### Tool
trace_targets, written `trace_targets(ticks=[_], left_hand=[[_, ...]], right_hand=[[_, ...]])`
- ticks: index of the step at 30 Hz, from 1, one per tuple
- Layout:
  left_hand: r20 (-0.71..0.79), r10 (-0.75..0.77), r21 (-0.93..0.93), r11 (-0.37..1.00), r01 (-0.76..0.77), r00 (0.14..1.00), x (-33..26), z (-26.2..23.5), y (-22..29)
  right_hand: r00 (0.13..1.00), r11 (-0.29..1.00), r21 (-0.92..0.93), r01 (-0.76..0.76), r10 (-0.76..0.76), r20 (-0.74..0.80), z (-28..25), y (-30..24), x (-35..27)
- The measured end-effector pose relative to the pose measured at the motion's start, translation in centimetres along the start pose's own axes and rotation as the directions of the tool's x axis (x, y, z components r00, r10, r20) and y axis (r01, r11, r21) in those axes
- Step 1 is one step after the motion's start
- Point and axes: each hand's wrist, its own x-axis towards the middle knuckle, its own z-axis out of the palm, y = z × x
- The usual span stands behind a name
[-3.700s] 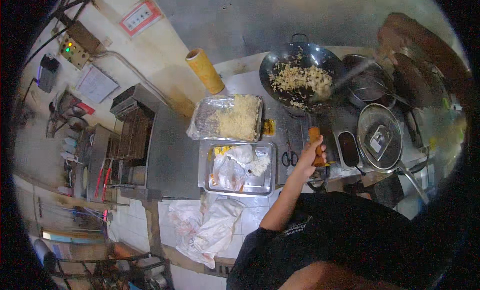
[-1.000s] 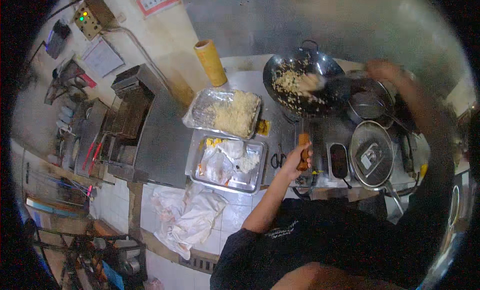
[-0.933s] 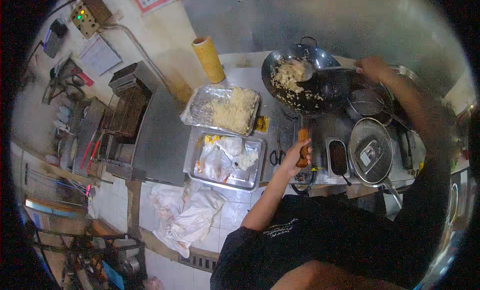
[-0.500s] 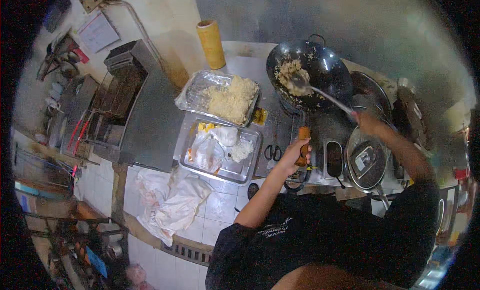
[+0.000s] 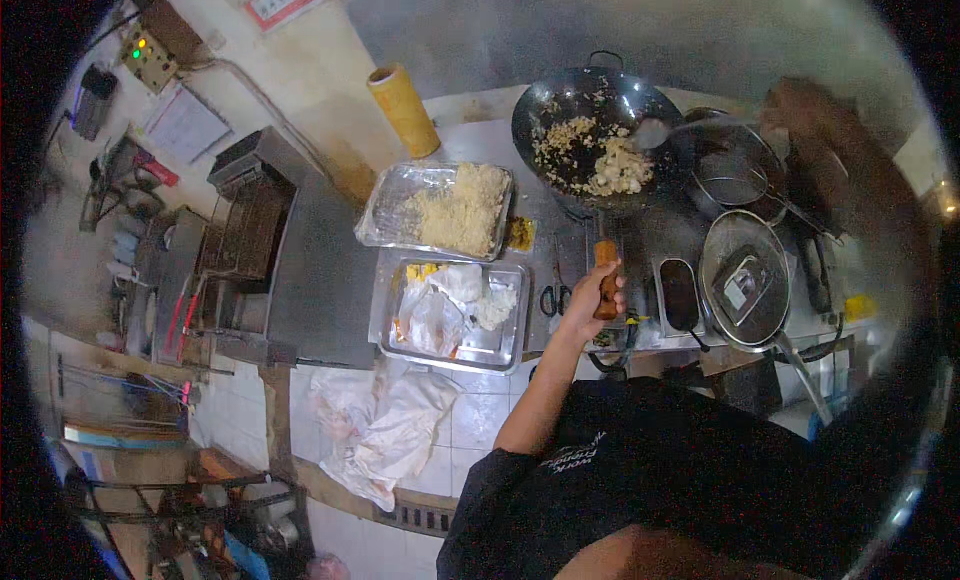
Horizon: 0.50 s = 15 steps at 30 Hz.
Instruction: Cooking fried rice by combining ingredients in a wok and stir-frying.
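A black wok (image 5: 560, 170) stands tilted on the stove, with pale, clumped, rice-like food (image 5: 622, 168) across its bottom. My left hand (image 5: 590, 298) is closed around the wok's wooden handle (image 5: 605, 252). Over the wok's right side is a metal ladle (image 5: 650, 135), its bowl blurred and raised above the food. Its handle runs right to my right hand (image 5: 795, 115), which is dark and smeared by motion but appears closed on the handle's end.
Left of the wok lie a plastic-lined tray of pale grains (image 5: 455, 215) and a metal tray with bags (image 5: 520, 325). Scissors (image 5: 553, 300) are beside my left wrist. Strainers (image 5: 745, 280) and a dark-filled container (image 5: 678, 290) sit at right. A yellow roll (image 5: 405, 115) stands behind.
My right hand has swung up and right, lifting the ladle off the food. The food has spread and shifted toward the wok's near right side. My left hand keeps its grip; the view has shifted.
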Motion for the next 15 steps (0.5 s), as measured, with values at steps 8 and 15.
trace_targets(ticks=[8, 15], left_hand=[[-0.058, -0.046, 0.119, 0.991, 0.052, 0.997, -1.0, 2.3, -0.7], [-0.254, -0.057, 0.844, 0.475, 0.250, 0.966, -3.3, -8.7, -5.7]], right_hand=[[0.813, 0.985, -0.097, -0.140, 0.170, 0.557, 5.6, 5.0, 3.2], [0.752, 0.754, 0.410, -0.514, 0.165, 0.639, 14.3, 10.2, 1.3]])
